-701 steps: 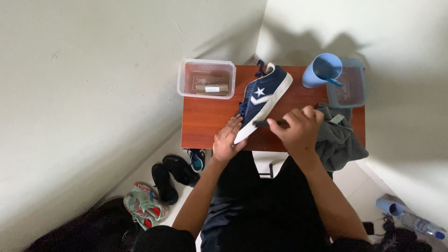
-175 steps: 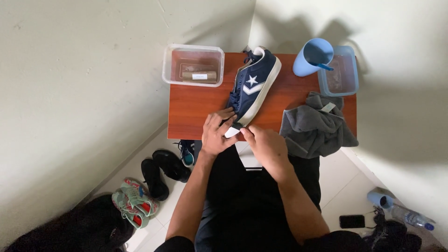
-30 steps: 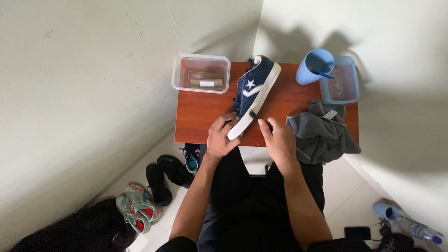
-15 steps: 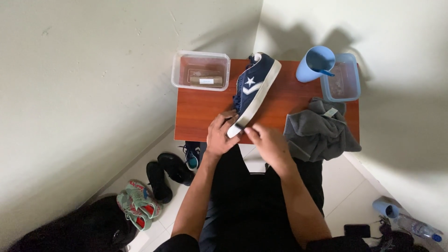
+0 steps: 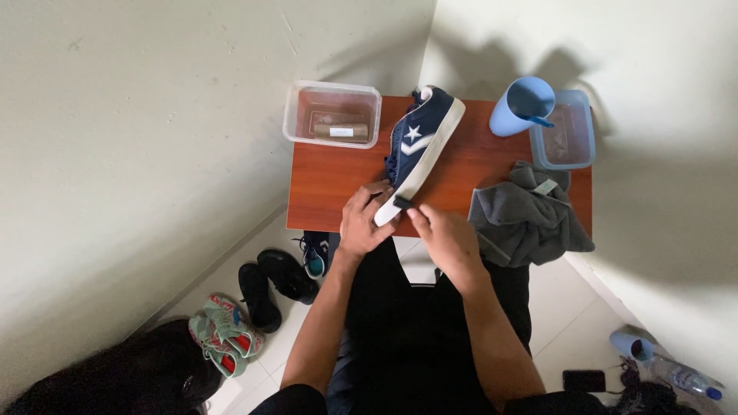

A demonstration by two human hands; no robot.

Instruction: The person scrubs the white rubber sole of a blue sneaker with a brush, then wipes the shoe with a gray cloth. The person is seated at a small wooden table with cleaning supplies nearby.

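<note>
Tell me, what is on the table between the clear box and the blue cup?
The blue shoe lies on its side between the clear box and the blue cup, seen from the head camera.

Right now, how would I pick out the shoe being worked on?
Find the small reddish-brown table in the room's corner. Lying diagonally across its middle is the navy sneaker, its toe between both hands. Its white sole and white star set it apart from the shoes on the floor.
</note>
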